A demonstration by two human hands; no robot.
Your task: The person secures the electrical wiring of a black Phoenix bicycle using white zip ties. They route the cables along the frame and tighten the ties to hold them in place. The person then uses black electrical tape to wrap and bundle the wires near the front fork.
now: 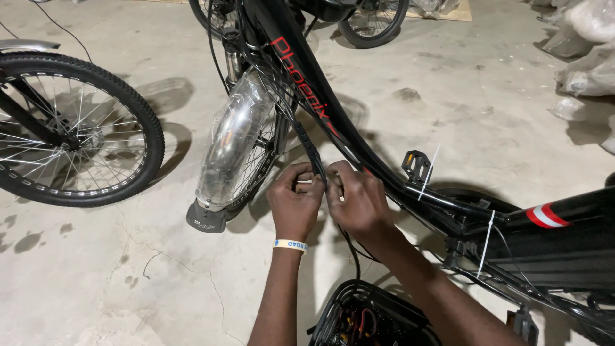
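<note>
A black bicycle frame (359, 150) with red lettering slants from top centre to lower right. A black bundle of cables (307, 144) in a spiral sleeve hangs down beside it. My left hand (295, 198), with a pale wristband, pinches the bundle from the left. Against it from the right, my right hand (359, 198) has its fingers closed on the same bundle. Below the hands the cables run into an open black box (368, 317) with coloured wires inside.
A plastic-wrapped silver mudguard (234, 144) covers the front wheel just left of the hands. Another bicycle wheel (70, 128) stands at the left. A black pedal (416, 165) and white zip ties (488, 240) sit on the frame at the right. Plastic-wrapped bundles (586, 57) lie top right on the concrete floor.
</note>
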